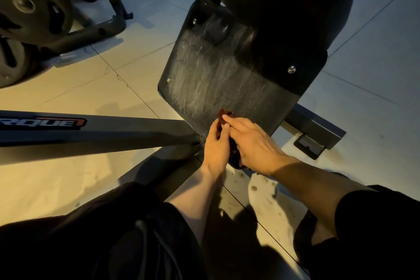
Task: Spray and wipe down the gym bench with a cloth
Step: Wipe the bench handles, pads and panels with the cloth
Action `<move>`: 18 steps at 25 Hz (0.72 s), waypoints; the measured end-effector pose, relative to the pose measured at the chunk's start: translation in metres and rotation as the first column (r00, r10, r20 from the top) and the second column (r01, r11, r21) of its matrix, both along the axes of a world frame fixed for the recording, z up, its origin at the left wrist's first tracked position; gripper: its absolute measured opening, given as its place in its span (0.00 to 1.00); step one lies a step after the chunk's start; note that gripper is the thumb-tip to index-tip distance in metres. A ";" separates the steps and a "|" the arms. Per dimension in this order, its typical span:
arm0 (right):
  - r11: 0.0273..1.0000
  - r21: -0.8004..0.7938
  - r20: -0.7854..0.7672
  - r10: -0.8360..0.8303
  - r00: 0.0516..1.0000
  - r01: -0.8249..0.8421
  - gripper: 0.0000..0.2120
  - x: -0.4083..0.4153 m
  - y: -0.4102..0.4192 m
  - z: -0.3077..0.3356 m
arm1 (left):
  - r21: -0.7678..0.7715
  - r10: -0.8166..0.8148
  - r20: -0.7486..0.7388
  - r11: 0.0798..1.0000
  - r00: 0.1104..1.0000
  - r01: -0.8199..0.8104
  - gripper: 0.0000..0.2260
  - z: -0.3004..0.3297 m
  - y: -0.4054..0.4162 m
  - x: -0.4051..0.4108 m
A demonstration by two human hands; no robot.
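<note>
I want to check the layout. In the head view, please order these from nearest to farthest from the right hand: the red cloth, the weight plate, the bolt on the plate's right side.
1. Red cloth, held between the right hand and left hand.
2. Bolt, above, to the right.
3. Weight plate, far upper left.

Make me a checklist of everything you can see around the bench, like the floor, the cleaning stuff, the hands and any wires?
Surface: black bench pad shows pale wipe streaks.
Job's things: dark red cloth held at the pad's lower edge, mostly hidden by the hands; no spray bottle seen.
Clutter: small dark flat object on the floor beside the frame foot.
Grippers: left hand and right hand both hold the cloth together.
Cables: thin cord lies over the dark clothing.
Surroundings: pale tiled floor, weight plates on a rack, lettered frame bar.
</note>
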State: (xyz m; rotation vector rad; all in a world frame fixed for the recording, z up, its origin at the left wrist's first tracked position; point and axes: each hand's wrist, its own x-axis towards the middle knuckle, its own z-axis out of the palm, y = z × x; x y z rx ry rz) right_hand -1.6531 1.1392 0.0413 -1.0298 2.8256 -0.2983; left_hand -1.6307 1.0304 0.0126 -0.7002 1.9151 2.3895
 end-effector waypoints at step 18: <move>0.983 0.012 -0.388 -0.165 0.907 0.184 0.35 -0.047 0.032 -0.015 | -0.531 -0.017 0.087 0.845 0.996 0.061 0.26 -0.014 -0.017 -0.051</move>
